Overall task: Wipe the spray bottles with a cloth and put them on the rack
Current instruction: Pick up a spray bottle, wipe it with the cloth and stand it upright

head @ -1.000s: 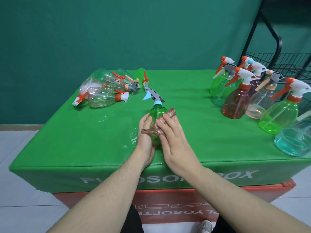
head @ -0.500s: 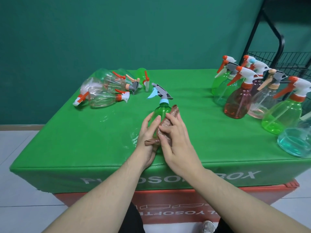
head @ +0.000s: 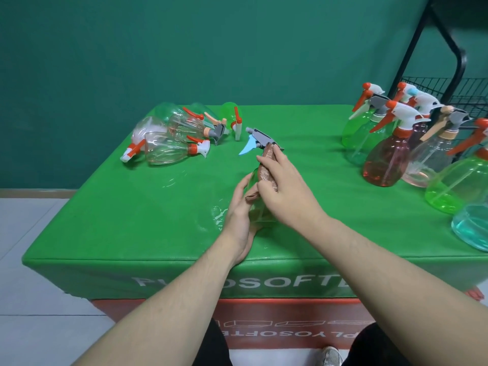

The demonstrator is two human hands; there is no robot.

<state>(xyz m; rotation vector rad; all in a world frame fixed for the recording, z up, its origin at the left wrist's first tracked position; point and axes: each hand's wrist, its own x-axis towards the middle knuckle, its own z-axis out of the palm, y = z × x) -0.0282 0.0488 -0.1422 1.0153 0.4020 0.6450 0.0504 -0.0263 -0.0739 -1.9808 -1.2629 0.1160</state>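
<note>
Two hands are wiping one bottle [head: 260,207]: left hand [head: 239,210] gripping it, right hand [head: 284,191] pressing the cloth [head: 266,170]; next, the rack [head: 449,96] beyond it.

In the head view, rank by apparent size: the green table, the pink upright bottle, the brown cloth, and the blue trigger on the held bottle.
Largest to smallest as they appear:
1. green table
2. pink upright bottle
3. brown cloth, partly hidden under the right hand, so unsure
4. blue trigger

green bottle [head: 260,210], brown cloth [head: 267,169], green table [head: 158,207]
</note>
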